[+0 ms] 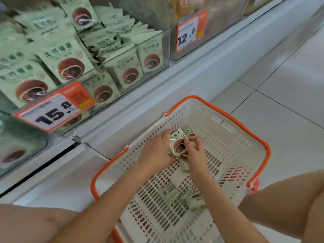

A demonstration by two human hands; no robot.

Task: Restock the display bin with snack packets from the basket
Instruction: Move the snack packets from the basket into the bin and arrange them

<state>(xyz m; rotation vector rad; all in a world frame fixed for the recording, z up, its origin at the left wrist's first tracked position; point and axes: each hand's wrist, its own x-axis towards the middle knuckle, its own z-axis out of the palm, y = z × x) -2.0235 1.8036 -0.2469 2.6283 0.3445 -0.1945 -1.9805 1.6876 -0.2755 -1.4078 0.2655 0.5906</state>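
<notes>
I have both hands down inside the white basket (245, 142) with the orange rim, which sits on the floor in front of the shelf. My left hand (157, 151) is curled around the side of a small bunch of green snack packets (177, 137), and my right hand (193, 153) pinches the same bunch from the other side, fingers bent around the wrappers. I hold the packets just above the basket floor, towards its far end. How many packets are in the bunch I cannot tell; at least two wrappers show.

The clear display bin (165, 48) on the shelf up to my left already looks well filled: green packets stand in rows along its front and more are heaped loosely on top. Its price tag (56, 107) reads 15.8.

I judge the job to be close to its end. Apart from what I hold, only a few loose packets (182, 195) lie on the basket floor nearer to me, between my forearms. What is left, as I read it, is to lift this bunch up into the bin, then come back for that last handful.
</notes>
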